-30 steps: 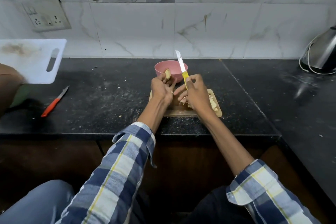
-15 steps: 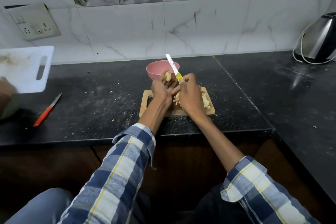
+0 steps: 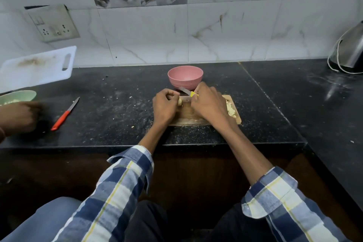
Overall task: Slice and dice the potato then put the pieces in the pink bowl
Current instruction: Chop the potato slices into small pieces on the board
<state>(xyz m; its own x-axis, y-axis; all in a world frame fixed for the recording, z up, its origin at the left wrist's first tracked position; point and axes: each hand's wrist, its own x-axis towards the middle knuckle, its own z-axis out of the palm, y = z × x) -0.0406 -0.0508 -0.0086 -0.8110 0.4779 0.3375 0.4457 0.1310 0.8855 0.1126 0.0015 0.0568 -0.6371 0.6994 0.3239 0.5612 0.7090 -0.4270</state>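
Note:
A pink bowl [image 3: 185, 76] stands on the black counter just behind a small wooden cutting board [image 3: 188, 114]. My left hand [image 3: 164, 106] holds a pale potato piece [image 3: 179, 102] down on the board's left part. My right hand [image 3: 208, 103] grips a yellow-handled knife [image 3: 187, 92], its blade pointing left and lying low over the potato piece. A heap of diced potato [image 3: 230, 109] lies at the board's right edge. The bowl's inside looks bare from here.
A red-handled knife [image 3: 64, 115] lies on the counter to the left. Another person's hand [image 3: 21, 116] and a green bowl [image 3: 17, 97] are at the far left, with a white cutting board [image 3: 37, 68] behind. A steel kettle [image 3: 351, 53] stands at the back right.
Both hands came down from above the board. The potato piece now lies on the board and the knife blade has swung from pointing upward to lying nearly flat over it.

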